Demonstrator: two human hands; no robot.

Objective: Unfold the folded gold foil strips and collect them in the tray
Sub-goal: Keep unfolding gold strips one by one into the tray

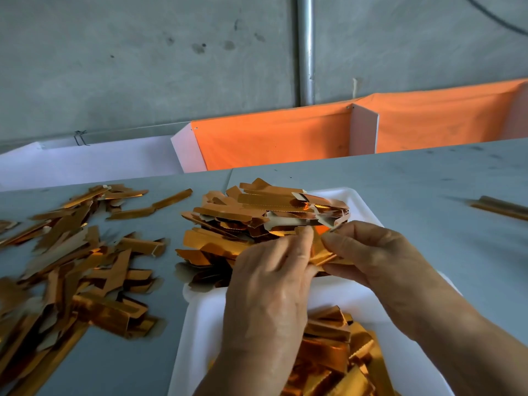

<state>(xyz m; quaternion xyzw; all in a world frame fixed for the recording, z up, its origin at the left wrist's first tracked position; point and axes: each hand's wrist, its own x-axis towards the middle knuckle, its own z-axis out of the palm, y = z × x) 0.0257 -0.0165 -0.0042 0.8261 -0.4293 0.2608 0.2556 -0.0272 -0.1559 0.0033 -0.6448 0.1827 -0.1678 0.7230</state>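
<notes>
Head view: the left hand (274,270) and right hand (380,258) both pinch one folded gold foil strip (324,257) above the white plastic tray (205,324).

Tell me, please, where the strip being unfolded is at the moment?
In the head view, the strip is just right of centre, pinched between the left hand and right hand above the white tray.

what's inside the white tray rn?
White tray holds gold strips: one pile at its far end, another near. Left hand and right hand pinch one strip, covering the middle.
</notes>
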